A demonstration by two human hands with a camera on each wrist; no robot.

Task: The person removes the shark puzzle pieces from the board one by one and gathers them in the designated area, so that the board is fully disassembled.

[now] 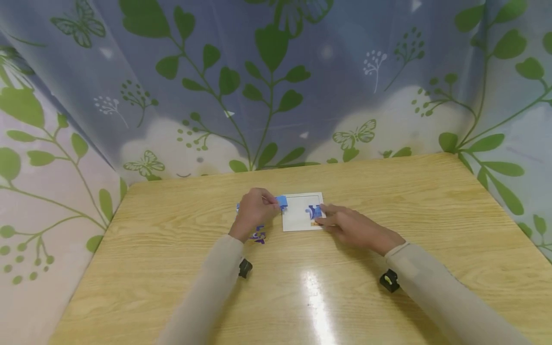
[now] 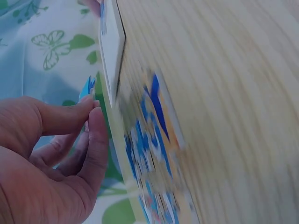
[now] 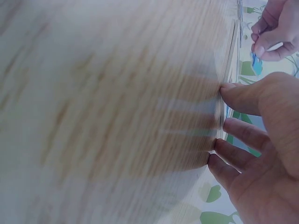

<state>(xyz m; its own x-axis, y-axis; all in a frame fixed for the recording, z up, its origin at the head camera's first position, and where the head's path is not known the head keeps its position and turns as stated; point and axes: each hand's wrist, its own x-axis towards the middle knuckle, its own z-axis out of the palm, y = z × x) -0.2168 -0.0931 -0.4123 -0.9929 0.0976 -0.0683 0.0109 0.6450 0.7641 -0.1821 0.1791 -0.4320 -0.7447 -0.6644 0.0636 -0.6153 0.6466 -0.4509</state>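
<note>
My left hand [image 1: 256, 211] pinches a blue jigsaw piece [image 1: 282, 201] between thumb and fingertips, over the left edge of a white puzzle tray [image 1: 296, 218]. In the left wrist view the blue piece [image 2: 87, 87] sticks up past the thumb. My right hand [image 1: 355, 227] rests at the tray's right side, fingers spread, thumb and fingertips at its edge. Purple-and-blue pieces [image 1: 313, 212] lie inside the tray near those fingers, partly covered by them. The rest of the tray's bottom shows white.
Loose jigsaw pieces [image 1: 259, 235] lie on the wooden table [image 1: 181, 268] beside and beneath the left hand; the left wrist view shows several of these pieces [image 2: 154, 135], blurred. Behind the table hangs a leaf-patterned curtain [image 1: 345, 96].
</note>
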